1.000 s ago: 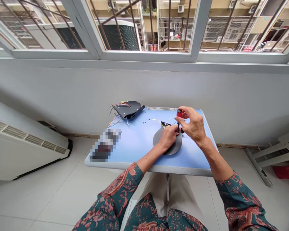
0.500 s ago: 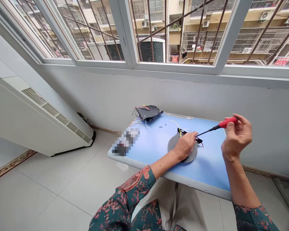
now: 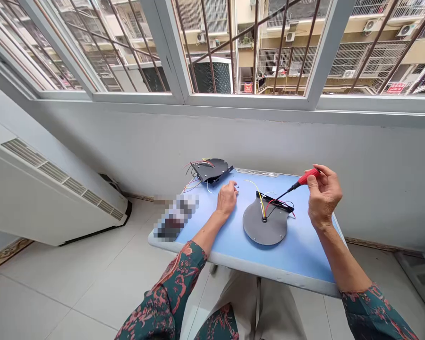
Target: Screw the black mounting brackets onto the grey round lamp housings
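My right hand (image 3: 325,197) is closed around the red handle of a screwdriver (image 3: 306,177). Its dark shaft slants down to the left, over the edge of a round grey plate (image 3: 265,227) with a black flanged strip (image 3: 274,200). Yellow, white, red and black wires come out of a hole in that plate. My left hand (image 3: 227,198) is low over the table, left of the plate, with its fingertips drawn together beside tiny dark bits that look like screws. Whether one is between the fingers is too small to tell.
A second grey plate assembly (image 3: 214,170) with loose wires lies at the back left of the blue table (image 3: 205,231). A blurred-out patch (image 3: 177,219) covers something at the left edge. Wall and window stand behind; a white appliance (image 3: 56,189) is at left.
My left hand has left the grey plate and moved left to the tiny dark bits. My right hand with the screwdriver has shifted slightly left, and the view has turned a little.
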`<state>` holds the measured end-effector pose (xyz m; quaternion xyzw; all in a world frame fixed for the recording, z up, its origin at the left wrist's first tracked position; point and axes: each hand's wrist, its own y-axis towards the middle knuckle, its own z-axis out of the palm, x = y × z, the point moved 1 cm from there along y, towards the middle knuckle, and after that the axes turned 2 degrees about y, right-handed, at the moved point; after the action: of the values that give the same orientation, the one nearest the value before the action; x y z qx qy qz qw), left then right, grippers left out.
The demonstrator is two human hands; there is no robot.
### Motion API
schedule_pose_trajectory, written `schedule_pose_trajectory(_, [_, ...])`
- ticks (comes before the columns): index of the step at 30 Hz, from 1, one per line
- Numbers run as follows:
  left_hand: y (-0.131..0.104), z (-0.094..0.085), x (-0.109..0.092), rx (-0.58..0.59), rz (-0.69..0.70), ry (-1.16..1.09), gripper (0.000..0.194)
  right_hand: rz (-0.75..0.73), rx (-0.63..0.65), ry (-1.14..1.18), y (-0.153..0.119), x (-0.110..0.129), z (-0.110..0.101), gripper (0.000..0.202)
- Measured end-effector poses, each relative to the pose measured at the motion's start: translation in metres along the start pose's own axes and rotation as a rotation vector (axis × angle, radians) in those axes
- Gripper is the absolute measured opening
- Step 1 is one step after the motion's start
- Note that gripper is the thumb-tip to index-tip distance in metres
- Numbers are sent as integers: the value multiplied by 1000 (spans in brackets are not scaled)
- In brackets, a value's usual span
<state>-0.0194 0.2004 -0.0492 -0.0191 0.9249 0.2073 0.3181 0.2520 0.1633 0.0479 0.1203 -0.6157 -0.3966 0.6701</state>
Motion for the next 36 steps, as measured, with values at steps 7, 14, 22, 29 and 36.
schedule_pose_trajectory(7, [-8, -5, -10, -56, 39, -24, 18, -166, 166, -35, -11, 3, 25, 25])
schedule_pose_trajectory(14, [-57, 7, -55, 34, 21, -255, 23, -526, 426, -258, -28, -10, 48, 27])
schedule_pose_trajectory(22, [-63, 26, -71, 28, 83, -148, 33, -653, 337, -479, -24, -16, 38, 28])
schedule_pose_trajectory(29, [-62, 28, -67, 92, 157, -121, 29, -516, 280, -435, -23, -18, 38, 23])
schedule_pose_trajectory(36, [-66, 28, -70, 51, 167, -123, 21, -477, 268, -426, -24, -16, 38, 20])
